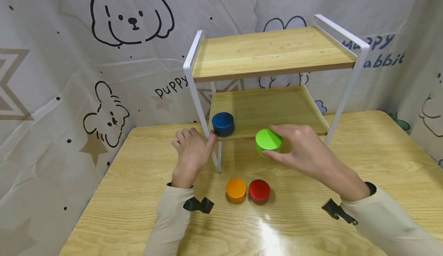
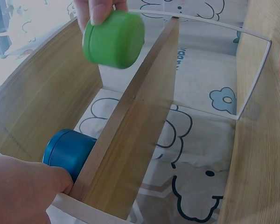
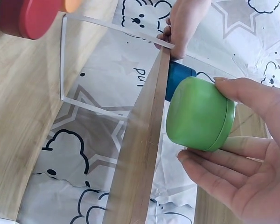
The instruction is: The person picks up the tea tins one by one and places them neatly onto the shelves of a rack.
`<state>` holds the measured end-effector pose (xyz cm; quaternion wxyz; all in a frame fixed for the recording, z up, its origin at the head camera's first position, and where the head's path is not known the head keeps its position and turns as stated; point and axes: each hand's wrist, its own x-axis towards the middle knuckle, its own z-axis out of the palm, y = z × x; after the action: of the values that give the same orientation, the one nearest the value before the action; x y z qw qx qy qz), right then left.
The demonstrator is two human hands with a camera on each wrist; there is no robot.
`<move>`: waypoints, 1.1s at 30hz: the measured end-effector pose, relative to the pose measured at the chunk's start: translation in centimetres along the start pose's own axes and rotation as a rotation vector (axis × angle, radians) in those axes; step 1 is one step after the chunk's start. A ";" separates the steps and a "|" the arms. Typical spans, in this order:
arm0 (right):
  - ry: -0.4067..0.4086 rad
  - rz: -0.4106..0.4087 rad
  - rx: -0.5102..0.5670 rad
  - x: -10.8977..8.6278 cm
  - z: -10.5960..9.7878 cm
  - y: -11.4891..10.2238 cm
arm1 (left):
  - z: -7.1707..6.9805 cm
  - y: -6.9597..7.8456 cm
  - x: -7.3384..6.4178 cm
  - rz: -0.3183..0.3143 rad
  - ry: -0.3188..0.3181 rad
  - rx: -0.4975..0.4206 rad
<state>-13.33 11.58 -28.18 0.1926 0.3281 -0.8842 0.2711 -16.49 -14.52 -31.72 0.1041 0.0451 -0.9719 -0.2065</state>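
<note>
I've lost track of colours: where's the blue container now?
In the head view, the blue container sits on the lower shelf, at its left end, beside the left hand.

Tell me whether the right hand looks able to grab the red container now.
Probably not: the right hand already holds the green container, though nothing appears to cover the red container on the table.

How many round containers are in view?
4: the blue one on the lower shelf, the green one in the right hand, the orange one and the red one side by side on the table. None seems hidden.
</note>
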 end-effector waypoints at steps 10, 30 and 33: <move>-0.017 -0.005 -0.023 1.9 0.6 0.4 | 0.2 0.0 -0.1 0.002 -0.014 0.007; -0.047 0.050 0.003 5.3 1.5 2.5 | 0.1 -0.1 0.0 -0.006 -0.016 -0.004; -0.067 0.061 -0.002 5.7 1.7 2.5 | 0.0 0.0 0.0 -0.006 -0.016 0.001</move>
<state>-19.35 9.46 -27.39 0.1548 0.3094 -0.9001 0.2647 -16.52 -14.56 -31.74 0.0954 0.0466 -0.9727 -0.2065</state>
